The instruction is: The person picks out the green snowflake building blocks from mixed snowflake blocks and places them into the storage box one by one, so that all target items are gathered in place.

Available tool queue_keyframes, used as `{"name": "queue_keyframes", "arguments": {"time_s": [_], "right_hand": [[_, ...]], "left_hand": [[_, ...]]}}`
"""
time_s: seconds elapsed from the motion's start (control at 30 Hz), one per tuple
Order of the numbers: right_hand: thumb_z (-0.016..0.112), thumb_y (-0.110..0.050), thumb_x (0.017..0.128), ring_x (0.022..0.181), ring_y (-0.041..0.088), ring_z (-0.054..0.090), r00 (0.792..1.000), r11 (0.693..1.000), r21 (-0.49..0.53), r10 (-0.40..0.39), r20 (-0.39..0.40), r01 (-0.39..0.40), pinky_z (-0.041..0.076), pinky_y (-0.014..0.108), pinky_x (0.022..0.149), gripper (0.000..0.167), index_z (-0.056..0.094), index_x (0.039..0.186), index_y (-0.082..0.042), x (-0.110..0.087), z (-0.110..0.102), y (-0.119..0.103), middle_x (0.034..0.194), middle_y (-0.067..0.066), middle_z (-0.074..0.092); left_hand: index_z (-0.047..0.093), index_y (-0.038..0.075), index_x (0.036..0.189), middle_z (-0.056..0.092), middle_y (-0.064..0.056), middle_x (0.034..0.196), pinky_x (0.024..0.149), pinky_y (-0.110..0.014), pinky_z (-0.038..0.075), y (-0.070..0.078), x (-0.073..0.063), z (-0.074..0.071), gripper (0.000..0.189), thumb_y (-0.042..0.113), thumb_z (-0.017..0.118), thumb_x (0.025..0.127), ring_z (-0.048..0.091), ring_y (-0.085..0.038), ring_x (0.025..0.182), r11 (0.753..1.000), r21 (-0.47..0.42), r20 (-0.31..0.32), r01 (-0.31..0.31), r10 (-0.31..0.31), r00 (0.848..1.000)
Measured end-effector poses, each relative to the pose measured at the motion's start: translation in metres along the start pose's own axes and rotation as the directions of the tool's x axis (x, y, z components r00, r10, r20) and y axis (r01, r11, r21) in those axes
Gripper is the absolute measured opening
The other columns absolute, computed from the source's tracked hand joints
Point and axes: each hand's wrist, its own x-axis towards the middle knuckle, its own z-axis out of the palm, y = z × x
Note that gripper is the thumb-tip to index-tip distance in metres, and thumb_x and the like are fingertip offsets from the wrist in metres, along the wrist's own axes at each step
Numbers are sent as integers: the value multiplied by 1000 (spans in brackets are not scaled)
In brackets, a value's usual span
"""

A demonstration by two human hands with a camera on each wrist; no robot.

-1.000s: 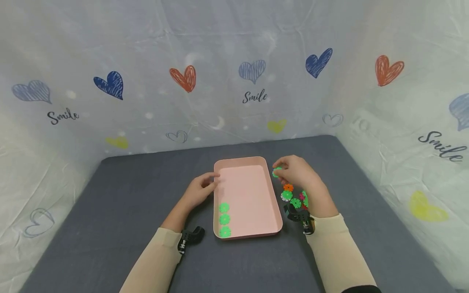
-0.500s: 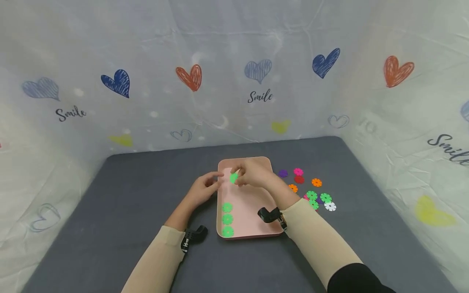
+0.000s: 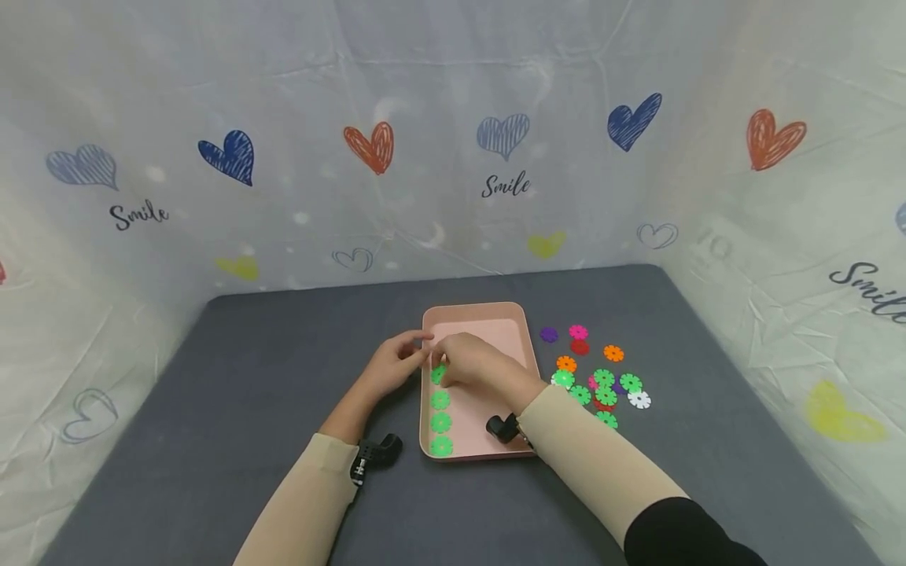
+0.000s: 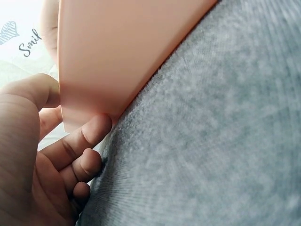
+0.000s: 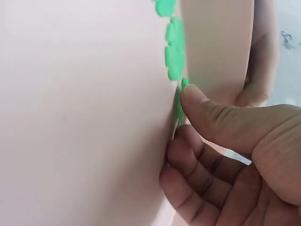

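Observation:
A shallow pink tray point(image 3: 488, 409) lies on the dark cloth. My left hand point(image 3: 389, 365) holds its left wall; in the left wrist view the thumb tip goes over the rim and other fingertips touch the outer side. With my right hand point(image 3: 470, 365) I pinch a green snowflake disc point(image 3: 438, 375) at the tray's left wall. In the right wrist view this held disc point(image 5: 180, 106) stands nearly edge-on by the thumb. Below it, in the head view, several green snowflake discs point(image 3: 441, 423) form a column along the same wall.
Right of the tray lie loose snowflake discs: several green point(image 3: 604, 395), two orange point(image 3: 613, 353), pink point(image 3: 578, 332), red point(image 3: 580, 347), purple point(image 3: 549, 335) and white point(image 3: 639, 400), some overlapping. A patterned curtain point(image 3: 425, 212) stands behind the table.
My right hand has carried a green disc from the right of the tray leftward into it, then down to the top of the column. My left hand has stayed at the tray wall.

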Motion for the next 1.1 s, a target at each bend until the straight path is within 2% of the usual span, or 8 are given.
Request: {"name": "queue_keyframes", "arguments": {"time_s": [0.17,0.33,0.5,0.63,0.7,0.83,0.93,1.1], "right_hand": [[84,-10,86,94,17,60,1000,1000,-23,4,19,-4,50,36,89,24,75,109,-14,-4,3,-2,107,0,70],[76,-13,94,92,19,63,1000,999,40,2,9,-2,51,37,84,31,71,124,-12,-21,-17,1,108,4,69],[70,-16,99,81,19,62,994,982,182,-31,-108,51,52,36,75,32,68,129,-6,-56,-48,23,98,6,66],[67,-19,101,92,21,61,978,967,255,57,-199,-5,52,38,80,28,69,127,-9,-86,-65,47,106,5,64],[64,-22,103,97,23,59,969,956,285,131,-207,-68,50,40,83,29,68,128,-10,-98,-69,60,110,6,62],[64,-19,102,96,27,56,956,942,311,197,-215,-125,48,42,82,29,68,127,-4,-113,-73,86,109,10,61],[68,-11,98,82,24,55,958,925,330,246,-150,-186,47,39,75,27,67,122,2,-120,-73,101,94,10,60],[73,2,89,62,18,50,945,875,360,320,70,-323,46,34,60,25,63,112,4,-124,-63,119,81,7,57]], "left_hand": [[66,10,135,67,-5,87,63,-33,44,1,0,2,34,21,65,102,55,-18,71,1000,2,5,10,-10,1000],[67,10,134,64,-5,84,62,-32,44,2,1,4,34,21,65,102,54,-18,70,1000,10,-6,11,-11,1000],[68,12,133,64,-4,85,63,-33,44,3,3,5,33,20,65,101,55,-19,71,999,24,-14,29,-29,999],[67,13,134,65,-5,87,64,-34,45,2,3,4,33,20,65,102,55,-21,72,999,25,-11,29,-29,1000],[68,13,133,65,-5,85,64,-35,45,2,3,3,32,19,65,102,55,-21,72,999,24,-14,29,-29,999],[68,14,133,63,-4,83,64,-35,44,1,4,1,32,20,65,102,53,-22,71,999,30,-18,24,-23,1000],[68,14,134,62,-5,81,64,-35,43,-1,4,1,32,20,64,102,52,-22,70,999,32,-16,21,-20,1000],[68,15,134,61,-5,82,64,-35,43,-2,1,2,32,20,63,103,51,-22,69,999,26,-15,34,-33,999]]}}
